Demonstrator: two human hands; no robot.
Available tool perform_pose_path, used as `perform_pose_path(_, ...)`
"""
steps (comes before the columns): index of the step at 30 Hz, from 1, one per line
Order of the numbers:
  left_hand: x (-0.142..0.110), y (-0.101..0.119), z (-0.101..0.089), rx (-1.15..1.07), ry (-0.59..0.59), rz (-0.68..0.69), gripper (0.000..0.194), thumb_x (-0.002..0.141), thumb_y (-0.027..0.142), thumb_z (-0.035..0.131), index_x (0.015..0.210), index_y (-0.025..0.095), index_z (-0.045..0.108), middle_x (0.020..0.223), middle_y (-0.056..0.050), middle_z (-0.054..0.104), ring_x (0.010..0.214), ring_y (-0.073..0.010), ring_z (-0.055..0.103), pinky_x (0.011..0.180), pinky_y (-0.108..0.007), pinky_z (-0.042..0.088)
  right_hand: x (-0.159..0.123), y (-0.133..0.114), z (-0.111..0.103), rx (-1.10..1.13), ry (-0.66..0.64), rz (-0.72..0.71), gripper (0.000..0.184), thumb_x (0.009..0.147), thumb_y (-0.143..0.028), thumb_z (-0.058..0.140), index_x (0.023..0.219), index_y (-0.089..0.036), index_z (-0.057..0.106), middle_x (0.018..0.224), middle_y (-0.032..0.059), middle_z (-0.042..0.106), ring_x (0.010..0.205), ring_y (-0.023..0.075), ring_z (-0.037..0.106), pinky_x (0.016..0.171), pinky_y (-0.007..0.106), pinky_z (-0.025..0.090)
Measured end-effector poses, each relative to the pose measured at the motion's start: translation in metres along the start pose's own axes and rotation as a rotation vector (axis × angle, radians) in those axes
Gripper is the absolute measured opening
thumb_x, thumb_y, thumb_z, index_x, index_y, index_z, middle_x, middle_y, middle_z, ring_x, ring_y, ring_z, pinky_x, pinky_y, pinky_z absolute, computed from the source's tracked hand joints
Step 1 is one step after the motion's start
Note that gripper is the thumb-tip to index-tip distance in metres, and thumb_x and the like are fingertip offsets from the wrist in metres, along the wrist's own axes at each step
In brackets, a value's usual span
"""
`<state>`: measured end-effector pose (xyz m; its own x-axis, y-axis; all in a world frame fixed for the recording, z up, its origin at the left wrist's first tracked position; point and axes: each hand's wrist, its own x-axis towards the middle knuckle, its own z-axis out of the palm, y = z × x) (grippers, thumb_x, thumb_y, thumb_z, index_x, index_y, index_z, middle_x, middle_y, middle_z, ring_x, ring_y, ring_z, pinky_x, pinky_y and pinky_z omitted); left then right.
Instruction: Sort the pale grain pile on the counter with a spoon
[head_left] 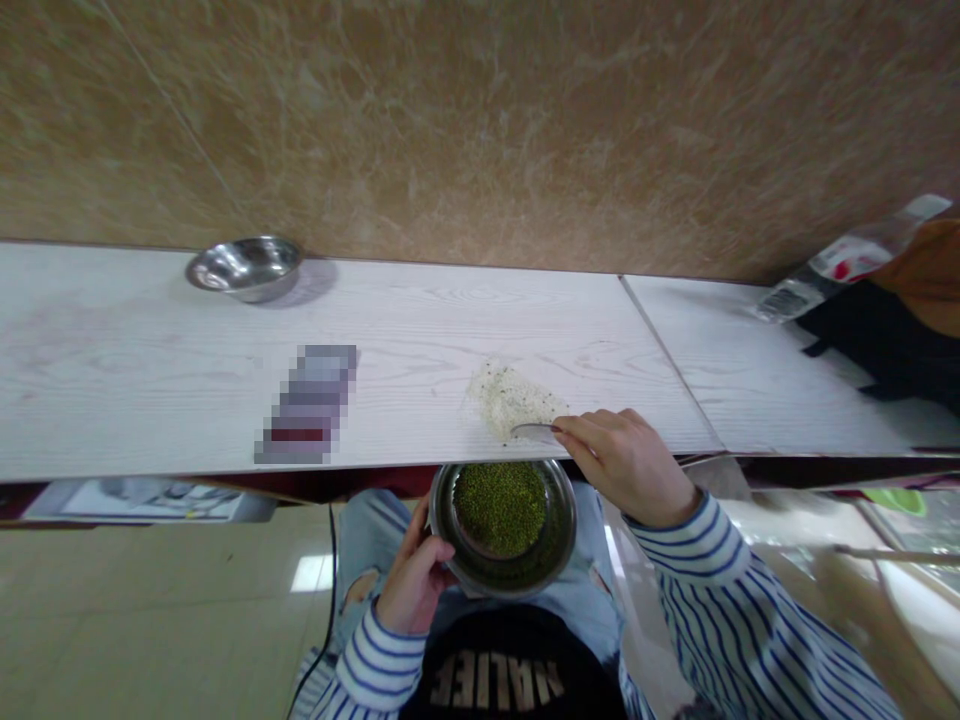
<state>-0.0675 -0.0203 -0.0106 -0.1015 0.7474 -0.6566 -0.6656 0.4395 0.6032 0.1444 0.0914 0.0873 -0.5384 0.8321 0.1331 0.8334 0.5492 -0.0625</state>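
Note:
My left hand (pixel 421 580) grips the left rim of a steel bowl (pixel 559 560), thumb over the edge. The bowl sits just below the table's front edge, above my lap, and holds many small green beans (pixel 502 508) that look like mung beans. My right hand (pixel 630 462) is closed round a metal spoon (pixel 531 430), its handle hidden in the fingers. The spoon's tip touches a thin spread of pale grains (pixel 510 395), like rice, with a few dark green specks, near the table's front edge.
A smaller steel bowl (pixel 247 268) stands at the back left of the white table (pixel 405 330). A blurred-out flat object (pixel 307 405) lies left of the grains. At the right are a plastic bottle (pixel 847 262) and a black and brown bag (pixel 900 325). A marbled wall (pixel 480 130) rises behind.

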Motion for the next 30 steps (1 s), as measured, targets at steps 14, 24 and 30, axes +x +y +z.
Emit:
perform_pose_path(14, -0.001, 0.002, 0.002, 0.02, 0.01, -0.022, 0.076, 0.055, 0.009, 0.052, 0.128, 0.028, 0.044, 0.086, 0.0, 0.061, 0.065, -0.0164, 0.053, 0.047, -0.028, 0.047, -0.004, -0.003, -0.002, 0.052, -0.018, 0.008, 0.028, 0.092, -0.032, 0.037, 0.1, -0.022, 0.061, 0.084, 0.0026, 0.068, 0.081, 0.0153, 0.06, 0.071, 0.031, 0.036)
perform_pose_path(24, 0.0, 0.001, 0.001, 0.038, -0.016, -0.024, 0.074, 0.056, 0.01, 0.051, 0.128, 0.027, 0.043, 0.083, 0.001, 0.059, 0.061, -0.0152, 0.049, 0.045, -0.027, 0.043, -0.011, -0.004, 0.0, 0.082, -0.04, 0.012, 0.027, 0.092, -0.031, 0.036, 0.099, -0.022, 0.061, 0.084, 0.0034, 0.068, 0.081, 0.015, 0.061, 0.072, 0.031, 0.037)
perform_pose_path(30, 0.001, 0.001, -0.001, 0.021, 0.006, -0.011, 0.075, 0.054, 0.009, 0.052, 0.127, 0.027, 0.045, 0.089, -0.001, 0.059, 0.067, -0.0165, 0.05, 0.047, -0.027, 0.043, -0.004, 0.003, 0.005, 0.069, -0.016, 0.039, 0.027, 0.092, -0.031, 0.037, 0.101, -0.021, 0.061, 0.085, 0.0039, 0.068, 0.082, 0.0158, 0.061, 0.071, 0.031, 0.038)
